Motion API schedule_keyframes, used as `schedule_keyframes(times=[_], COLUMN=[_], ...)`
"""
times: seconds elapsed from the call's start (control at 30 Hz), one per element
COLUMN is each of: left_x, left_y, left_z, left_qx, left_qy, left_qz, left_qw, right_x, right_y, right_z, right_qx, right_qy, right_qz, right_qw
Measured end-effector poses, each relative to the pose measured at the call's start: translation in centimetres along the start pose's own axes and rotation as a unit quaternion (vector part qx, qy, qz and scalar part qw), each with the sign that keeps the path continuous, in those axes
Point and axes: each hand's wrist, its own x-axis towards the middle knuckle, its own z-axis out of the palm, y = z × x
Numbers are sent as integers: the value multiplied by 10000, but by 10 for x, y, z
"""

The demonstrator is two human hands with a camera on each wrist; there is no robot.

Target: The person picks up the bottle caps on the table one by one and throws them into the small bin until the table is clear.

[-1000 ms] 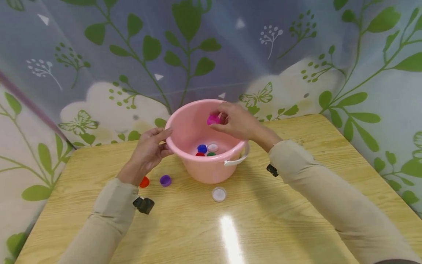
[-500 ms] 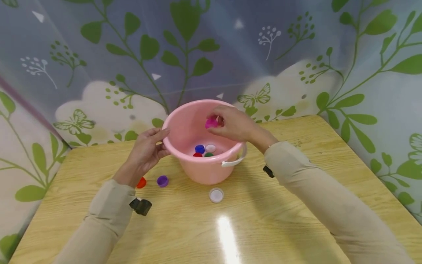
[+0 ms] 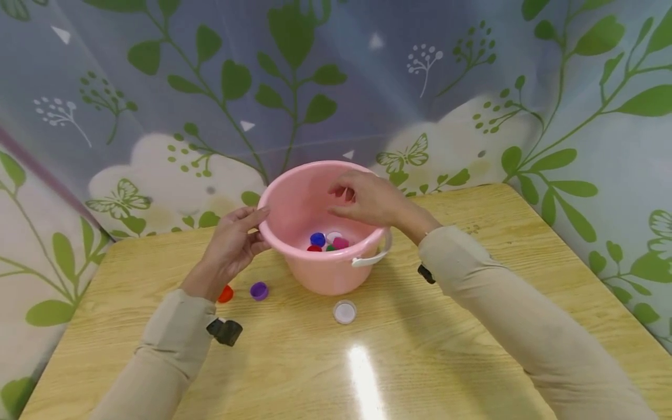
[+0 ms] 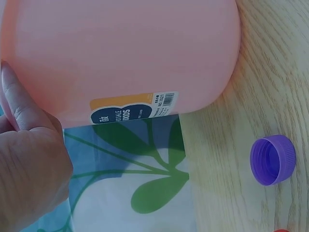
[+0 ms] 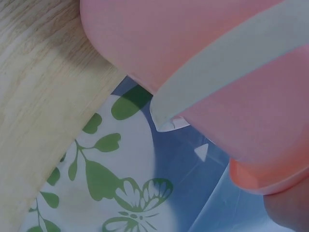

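A pink bucket (image 3: 328, 274) stands on the table. My left hand (image 3: 226, 242) grips its left rim, the thumb over the edge and the fingers outside and below. My right hand (image 3: 378, 201) reaches over the right rim, thumb and fingers apart with nothing between them. On the bucket floor lie a magenta bottle cap (image 3: 340, 243), a blue cap (image 3: 317, 240), a white cap (image 3: 333, 235), and a red cap (image 3: 314, 248). A green cap (image 3: 331, 248) is mostly hidden. In the right wrist view only part of the right hand (image 5: 289, 210) shows at the rim.
On the table, a purple cap (image 3: 259, 291) lies open side up, beside an orange-red cap (image 3: 226, 294) near my left wrist. A white round lid (image 3: 345, 312) lies in front of the bucket. The bucket's white handle (image 3: 375, 256) hangs at right. A patterned wall stands behind.
The magenta cap has left my right fingers and now lies on the bucket floor, partly covering the green cap. My left hand keeps its hold on the rim.
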Motion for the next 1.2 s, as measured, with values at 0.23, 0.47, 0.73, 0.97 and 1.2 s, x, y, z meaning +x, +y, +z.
schedule_keyframes(times=[0.23,0.47,0.73,0.97,1.2], left_x=[3,4,5,5,5], left_y=[-2,-2,2,1,3], left_z=[1,2,5,6,4], left_qx=[-44,-76,226,235,248], left_qy=[92,208,150,100,91], left_qz=[-12,-20,-20,-34,-71], left_qw=[9999,9998,9996,9997,9996], right_x=[-5,-10,-34,-88,-126], right_y=[4,5,-12,-37,-29], right_z=[1,-1,0,20,67], right_qx=[742,1452,1079,417,-455], right_qy=[689,1415,2191,2349,1135], right_qz=[82,98,-1168,-3140,-3484], right_qw=[9948,9792,9627,9190,9294])
